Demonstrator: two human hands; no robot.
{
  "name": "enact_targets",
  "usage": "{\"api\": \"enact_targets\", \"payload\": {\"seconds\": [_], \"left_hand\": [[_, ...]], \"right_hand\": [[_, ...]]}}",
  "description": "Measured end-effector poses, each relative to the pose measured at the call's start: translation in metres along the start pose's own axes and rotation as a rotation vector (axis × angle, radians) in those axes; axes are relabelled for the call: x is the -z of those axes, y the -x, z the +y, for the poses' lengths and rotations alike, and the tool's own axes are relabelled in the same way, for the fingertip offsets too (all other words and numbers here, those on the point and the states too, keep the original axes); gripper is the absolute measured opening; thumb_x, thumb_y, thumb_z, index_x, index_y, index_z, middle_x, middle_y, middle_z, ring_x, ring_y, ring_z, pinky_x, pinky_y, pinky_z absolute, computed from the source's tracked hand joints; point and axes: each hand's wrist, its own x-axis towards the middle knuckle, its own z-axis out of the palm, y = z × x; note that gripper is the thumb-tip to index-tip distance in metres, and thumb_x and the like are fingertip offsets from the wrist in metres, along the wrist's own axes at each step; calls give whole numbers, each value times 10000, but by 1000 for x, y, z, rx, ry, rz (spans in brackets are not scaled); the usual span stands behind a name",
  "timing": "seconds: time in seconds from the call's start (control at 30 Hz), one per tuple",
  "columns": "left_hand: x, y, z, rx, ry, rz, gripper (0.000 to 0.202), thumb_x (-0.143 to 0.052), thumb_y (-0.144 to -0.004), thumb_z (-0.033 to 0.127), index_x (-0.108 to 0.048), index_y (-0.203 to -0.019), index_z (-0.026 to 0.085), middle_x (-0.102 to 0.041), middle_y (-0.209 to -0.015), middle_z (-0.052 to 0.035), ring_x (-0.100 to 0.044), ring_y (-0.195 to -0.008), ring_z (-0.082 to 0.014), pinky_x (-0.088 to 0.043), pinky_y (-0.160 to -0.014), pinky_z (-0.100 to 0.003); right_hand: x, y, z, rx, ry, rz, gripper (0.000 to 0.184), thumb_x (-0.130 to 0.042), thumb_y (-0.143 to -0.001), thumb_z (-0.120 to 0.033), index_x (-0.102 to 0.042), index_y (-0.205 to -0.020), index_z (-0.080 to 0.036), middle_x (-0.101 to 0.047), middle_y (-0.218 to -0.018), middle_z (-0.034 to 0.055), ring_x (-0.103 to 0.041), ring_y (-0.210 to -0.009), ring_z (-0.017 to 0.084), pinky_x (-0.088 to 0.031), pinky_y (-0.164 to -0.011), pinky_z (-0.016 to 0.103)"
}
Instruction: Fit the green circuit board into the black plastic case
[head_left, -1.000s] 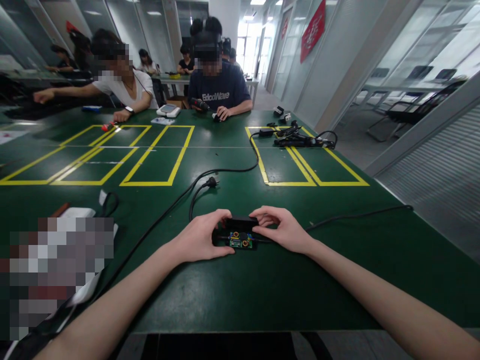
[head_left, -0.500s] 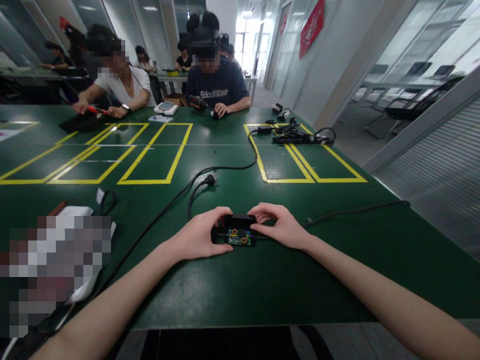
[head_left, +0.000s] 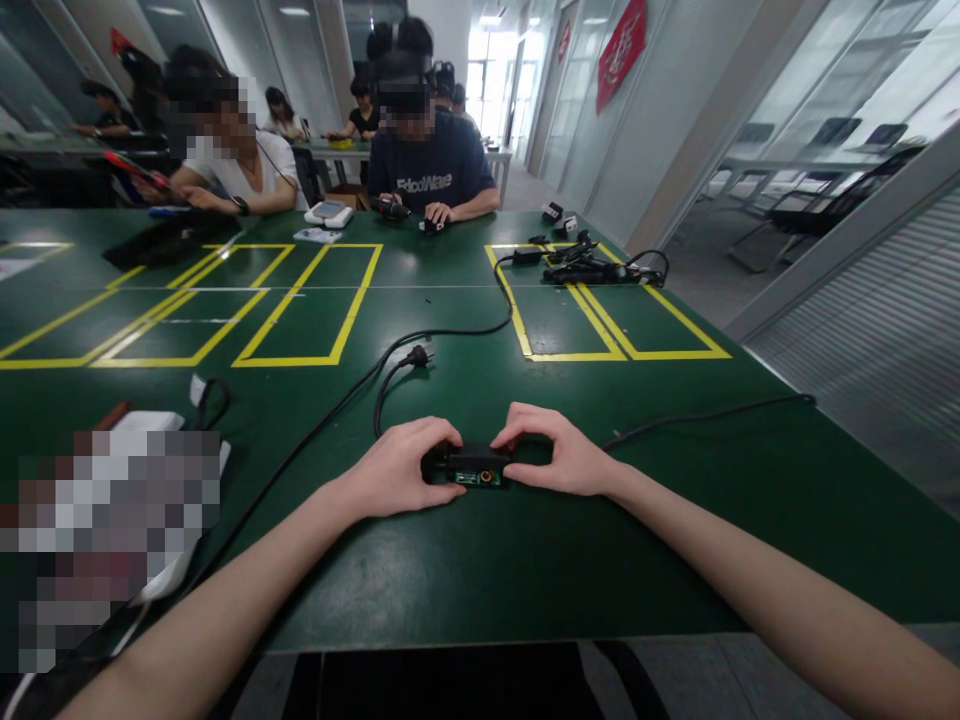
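A small black power adapter [head_left: 474, 464] with a green circuit board showing at its near edge lies on the green table [head_left: 480, 560]. My left hand [head_left: 401, 467] grips its left end with curled fingers. My right hand [head_left: 559, 453] pinches its right end, thumb and fingers closed on the case. The black lid now sits low over the board, so only a strip of board shows. A black cable [head_left: 705, 415] runs from under my right hand off to the right.
A black cord with a plug [head_left: 417, 356] curves across the table ahead. Yellow tape boxes [head_left: 307, 300] mark the surface. A heap of black adapters and cables [head_left: 592, 268] sits far right. Two people sit across the table; a blurred patch covers things at the near left.
The lid has come down over the circuit board, hiding most of it. My hands have closed in tighter on the adapter's two ends.
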Motion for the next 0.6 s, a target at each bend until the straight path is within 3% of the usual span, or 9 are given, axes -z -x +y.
{"api": "enact_targets", "payload": {"seconds": [0.13,0.23,0.33,0.5,0.6], "left_hand": [[-1,0,-1,-69,6,-10,178,-749,-826,271,-615,-922,204,-723,-1047,-62,-682,-948,-213,-538,-853,-330],[-1,0,-2,-66,-21,-12,161,-727,-846,282,-610,-924,204,-725,-1045,-66,-684,-948,-215,-541,-847,-328],[-2,-1,1,-49,-81,-15,180,-702,-845,278,-604,-979,207,-709,-994,-54,-677,-910,-216,-544,-814,-327],[-8,-6,9,-50,-243,-68,420,-697,-807,227,-576,-1207,187,-696,-1072,-71,-671,-974,-250,-555,-849,-357],[-12,-9,11,-9,-347,-100,337,-687,-855,211,-588,-1176,183,-703,-1073,-76,-686,-970,-256,-554,-855,-364]], "right_hand": [[-1,1,0,42,86,-52,184,-738,-882,-306,-711,-1012,-180,-669,-888,49,-623,-801,179,-523,-727,316],[-2,1,0,124,220,-74,308,-776,-854,-350,-682,-1087,-171,-684,-925,63,-626,-829,197,-504,-738,324],[-5,0,-1,150,343,-115,421,-803,-831,-386,-648,-1154,-166,-702,-989,86,-650,-883,220,-511,-765,332],[-10,1,-3,127,453,-140,340,-683,-880,-305,-620,-1185,-167,-719,-991,90,-685,-870,212,-523,-786,320],[-12,1,-6,97,482,-146,337,-637,-903,-298,-612,-1209,-160,-731,-1006,100,-703,-883,218,-528,-798,323]]}}
